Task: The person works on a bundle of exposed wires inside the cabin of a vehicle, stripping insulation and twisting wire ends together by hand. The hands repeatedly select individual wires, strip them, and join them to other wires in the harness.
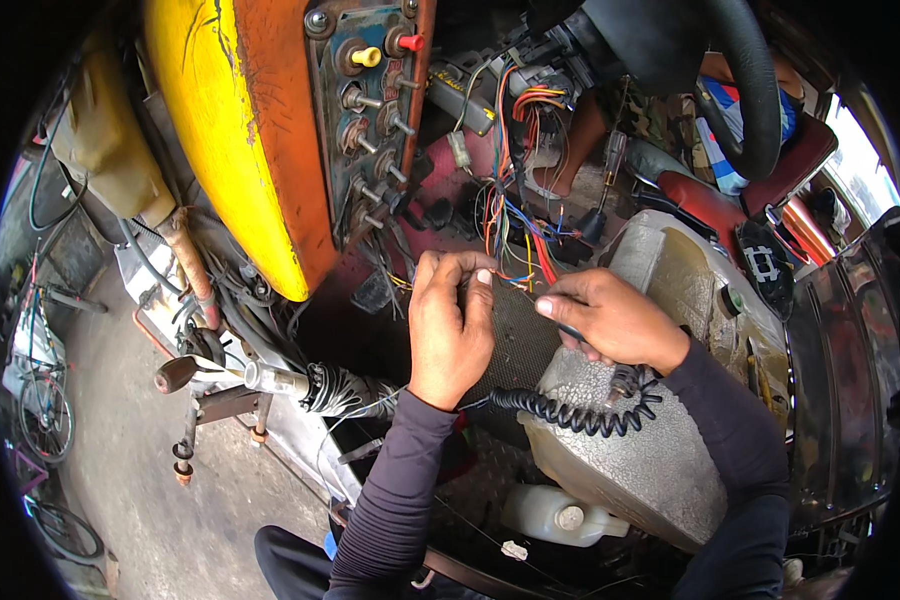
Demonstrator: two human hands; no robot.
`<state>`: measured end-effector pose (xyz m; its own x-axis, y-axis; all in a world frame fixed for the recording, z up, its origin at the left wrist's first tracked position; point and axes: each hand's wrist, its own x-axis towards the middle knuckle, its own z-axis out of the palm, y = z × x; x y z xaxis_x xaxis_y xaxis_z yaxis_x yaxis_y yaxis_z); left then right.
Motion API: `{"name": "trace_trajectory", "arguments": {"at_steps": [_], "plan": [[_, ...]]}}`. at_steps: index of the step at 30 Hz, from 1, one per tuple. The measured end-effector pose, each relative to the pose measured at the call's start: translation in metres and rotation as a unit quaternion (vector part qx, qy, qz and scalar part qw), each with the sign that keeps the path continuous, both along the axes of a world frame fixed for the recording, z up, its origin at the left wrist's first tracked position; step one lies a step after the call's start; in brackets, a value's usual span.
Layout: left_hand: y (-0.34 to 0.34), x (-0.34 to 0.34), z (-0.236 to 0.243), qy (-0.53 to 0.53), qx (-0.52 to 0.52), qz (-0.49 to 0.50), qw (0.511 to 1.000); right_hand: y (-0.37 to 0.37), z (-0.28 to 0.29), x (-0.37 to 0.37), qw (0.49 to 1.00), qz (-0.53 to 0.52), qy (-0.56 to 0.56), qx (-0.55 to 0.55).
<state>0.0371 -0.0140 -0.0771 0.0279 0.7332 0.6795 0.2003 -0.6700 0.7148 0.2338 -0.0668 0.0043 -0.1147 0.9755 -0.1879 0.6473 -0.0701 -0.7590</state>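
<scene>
Left hand (450,325) and right hand (610,320), fingers pinched on thin multicoloured plastic-sheathed wires (515,275), above coiled black rubbery cable (570,412).

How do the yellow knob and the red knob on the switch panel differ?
The yellow knob sits lower and further left on the switch panel; the red knob sits higher, near the panel's right edge. The yellow one looks slightly larger. Both cap short stems at the panel's top, above bare metal switches.
</scene>
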Motion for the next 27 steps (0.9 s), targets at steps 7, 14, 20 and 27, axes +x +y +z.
{"name": "trace_trajectory", "arguments": {"at_steps": [7,14,20,27], "plan": [[0.001,-0.001,0.001,-0.002,-0.002,-0.001,1.0,-0.014,0.021,0.006,1.0,-0.008,-0.001,0.012],[-0.002,-0.002,0.003,-0.014,-0.018,-0.007,1.0,-0.007,0.011,0.005,0.997,0.007,0.07,0.032],[0.0,-0.002,0.0,-0.002,0.006,-0.005,1.0,-0.002,0.002,0.012,0.996,0.038,0.059,0.051],[0.002,-0.001,-0.002,-0.001,0.01,-0.006,1.0,0.0,0.0,0.012,0.996,0.029,0.048,0.063]]}}
